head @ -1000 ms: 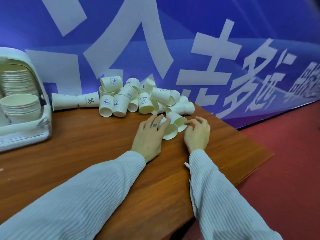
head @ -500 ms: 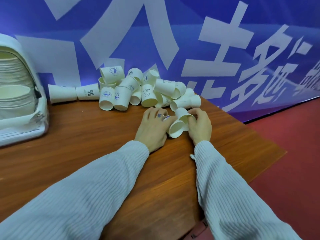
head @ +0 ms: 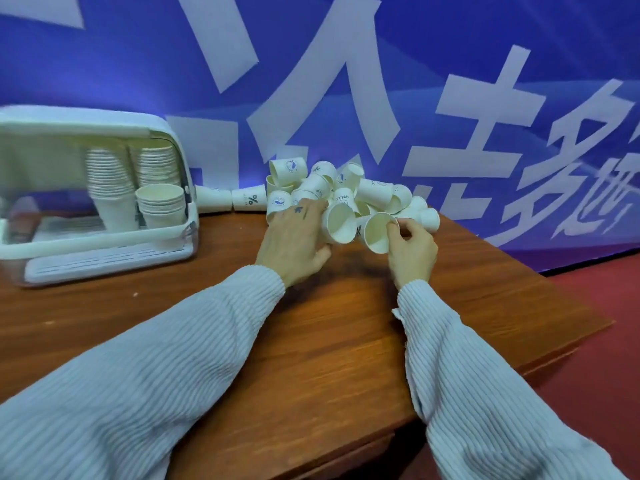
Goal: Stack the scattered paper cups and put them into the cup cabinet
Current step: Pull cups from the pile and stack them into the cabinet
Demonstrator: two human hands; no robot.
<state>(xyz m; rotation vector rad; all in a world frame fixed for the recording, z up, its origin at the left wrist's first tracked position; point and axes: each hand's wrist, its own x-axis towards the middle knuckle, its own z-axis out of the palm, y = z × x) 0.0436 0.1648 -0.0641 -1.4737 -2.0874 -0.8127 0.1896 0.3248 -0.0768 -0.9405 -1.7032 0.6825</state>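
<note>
This looks like an event or exhibition venue, not a home. A blue printed backdrop with large white Chinese characters fills the wall behind a wooden table, and red carpet covers the floor beside it. A white cup cabinet stocked with stacked disposable cups sits on the table, near a heap of loose paper cups, suggesting a refreshment stand.

bare table in front of cup pile, cup cabinet left, banner close behind
</note>
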